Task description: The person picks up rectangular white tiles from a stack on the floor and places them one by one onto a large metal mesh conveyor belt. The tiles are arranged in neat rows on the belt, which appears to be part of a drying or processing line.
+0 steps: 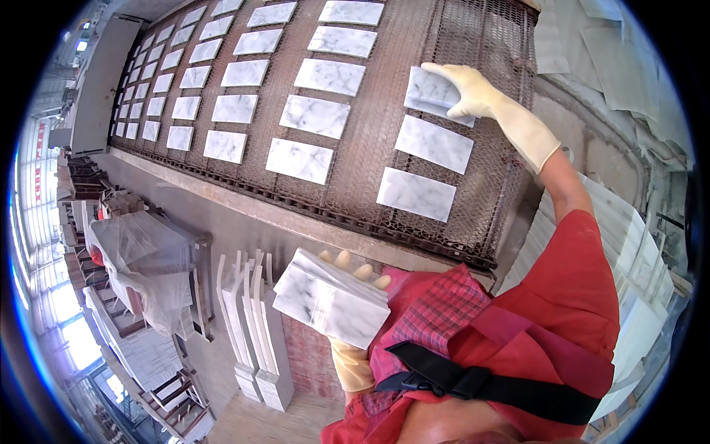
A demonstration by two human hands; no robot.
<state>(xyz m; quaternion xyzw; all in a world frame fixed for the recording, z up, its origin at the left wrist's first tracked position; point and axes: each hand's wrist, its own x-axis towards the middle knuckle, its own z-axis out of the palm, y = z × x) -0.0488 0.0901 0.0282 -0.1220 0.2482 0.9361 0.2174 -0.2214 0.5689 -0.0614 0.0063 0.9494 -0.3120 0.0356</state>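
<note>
My left hand [351, 362], in a cream rubber glove, carries a small stack of white, grey-veined marble tiles [325, 303] in front of my body. Its fingertips curl over the far edge, while the tiles hide the palm. Out over the brown wire-mesh conveyor belt [373, 96], my right hand [471, 90], gloved alike, grips a marble tile [427, 89] at its right end, thumb and fingers on opposite edges. Two more tiles, a middle one [434, 144] and a nearer one [416, 194], lie flat in the same column.
Several columns of marble tiles [307, 116] cover the belt leftward, toward a grey metal housing [107, 85]. Stone strips [259, 325] stand upright below the belt's near edge. A plastic-wrapped load [144, 259] sits at left. Large pale slabs [621, 244] lie beyond my right arm.
</note>
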